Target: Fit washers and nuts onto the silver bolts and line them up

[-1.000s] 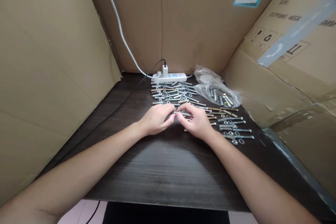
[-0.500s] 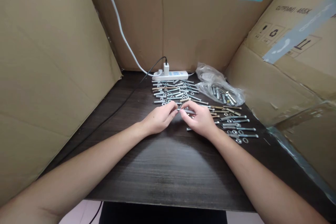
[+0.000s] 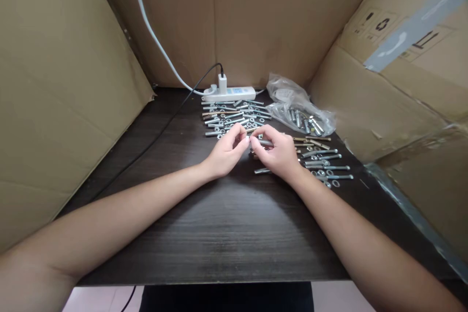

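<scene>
My left hand (image 3: 227, 153) and my right hand (image 3: 277, 155) meet fingertip to fingertip above the dark table. Between the thumb and fingers of the right hand lies a grey metal bolt (image 3: 265, 143), held roughly level; most of it is hidden. The left thumb and forefinger are bent towards its end, pinched together, and anything between them is too small to name. Behind the hands lie rows of loose bolts, sleeves, nuts and washers (image 3: 234, 121). More silver bolts (image 3: 338, 168) and washers (image 3: 335, 184) are spread to the right of my right hand.
A white power strip (image 3: 234, 95) with a plug and cables stands at the back. Beside it, a clear plastic bag (image 3: 292, 107) holds several bolts. A black cable (image 3: 146, 148) crosses the table (image 3: 215, 234) on the left. Cardboard walls (image 3: 256, 19) enclose three sides.
The view has tilted down and shifted slightly. My left thumb and forefinger have changed their bend at the bolt's end, with a wider gap behind the tips. The right hand keeps its hold.
</scene>
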### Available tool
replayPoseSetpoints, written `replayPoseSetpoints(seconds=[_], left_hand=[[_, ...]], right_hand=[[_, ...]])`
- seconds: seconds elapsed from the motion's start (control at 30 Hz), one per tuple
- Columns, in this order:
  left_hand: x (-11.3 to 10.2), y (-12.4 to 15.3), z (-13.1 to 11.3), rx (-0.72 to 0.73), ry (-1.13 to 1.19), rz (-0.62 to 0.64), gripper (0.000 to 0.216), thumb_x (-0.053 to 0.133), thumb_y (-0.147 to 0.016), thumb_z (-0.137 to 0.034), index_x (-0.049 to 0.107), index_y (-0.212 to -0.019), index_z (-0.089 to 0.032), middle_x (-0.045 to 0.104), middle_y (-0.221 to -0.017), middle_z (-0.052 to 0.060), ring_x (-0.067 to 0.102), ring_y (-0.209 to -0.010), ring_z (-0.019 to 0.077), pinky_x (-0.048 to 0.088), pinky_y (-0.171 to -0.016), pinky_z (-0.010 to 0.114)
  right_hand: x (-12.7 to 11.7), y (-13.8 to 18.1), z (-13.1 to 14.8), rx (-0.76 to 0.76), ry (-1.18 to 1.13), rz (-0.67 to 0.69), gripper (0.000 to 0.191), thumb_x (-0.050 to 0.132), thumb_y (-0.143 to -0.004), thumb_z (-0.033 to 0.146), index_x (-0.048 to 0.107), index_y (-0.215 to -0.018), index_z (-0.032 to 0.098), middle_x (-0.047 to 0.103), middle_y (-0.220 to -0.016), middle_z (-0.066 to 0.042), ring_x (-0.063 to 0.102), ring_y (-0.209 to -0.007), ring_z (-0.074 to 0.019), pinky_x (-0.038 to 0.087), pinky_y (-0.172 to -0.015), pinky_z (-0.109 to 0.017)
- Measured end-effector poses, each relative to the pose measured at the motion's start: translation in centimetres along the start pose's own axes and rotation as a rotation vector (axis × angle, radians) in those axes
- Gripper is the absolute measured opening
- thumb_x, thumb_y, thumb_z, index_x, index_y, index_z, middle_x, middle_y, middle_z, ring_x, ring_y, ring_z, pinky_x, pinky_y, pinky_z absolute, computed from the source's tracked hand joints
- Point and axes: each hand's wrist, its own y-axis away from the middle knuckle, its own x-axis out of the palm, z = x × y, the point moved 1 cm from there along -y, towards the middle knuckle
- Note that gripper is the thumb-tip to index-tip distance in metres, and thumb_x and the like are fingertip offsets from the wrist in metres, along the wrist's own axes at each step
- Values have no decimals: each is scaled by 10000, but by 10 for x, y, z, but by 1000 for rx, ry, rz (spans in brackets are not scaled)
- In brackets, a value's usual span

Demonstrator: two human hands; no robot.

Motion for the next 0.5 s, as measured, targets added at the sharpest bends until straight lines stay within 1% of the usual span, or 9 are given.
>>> replayPoseSetpoints(seconds=[0.1,0.23,0.3,0.4,0.5], left_hand=[[-1,0,6,-74,170,37,205,413,-921,-327,359,-777,-192,349,-658,-42,312,-552,83,317,-540,220],[-1,0,10,-91,292,42,240,427,-927,-348,363,-758,-191,340,-624,-53,295,-511,71,300,-505,216],[-1,-1,9,-101,323,37,221,449,-920,-326,363,-765,-193,336,-621,-58,303,-499,66,300,-492,210],[-1,-3,7,-155,342,22,196,452,-917,-294,351,-777,-200,342,-624,-61,330,-493,65,309,-483,199],[-3,-4,7,-159,247,-1,189,447,-918,-305,372,-783,-197,362,-627,-56,363,-526,73,348,-525,202]], right_hand=[[3,1,0,-16,4,17,130,527,-841,292,603,-829,188,562,-611,24,482,-497,-94,392,-543,-219],[5,3,0,-32,-14,38,128,529,-845,292,602,-874,191,628,-716,0,538,-552,-108,434,-575,-227],[5,4,0,-50,-21,41,140,547,-836,297,608,-910,195,647,-769,-10,563,-586,-117,451,-581,-230],[6,5,0,-74,-17,50,154,565,-819,282,613,-942,201,662,-801,-15,584,-620,-130,468,-594,-239],[8,4,0,-74,13,33,148,558,-816,275,617,-934,208,665,-782,-14,592,-625,-139,476,-602,-249]])
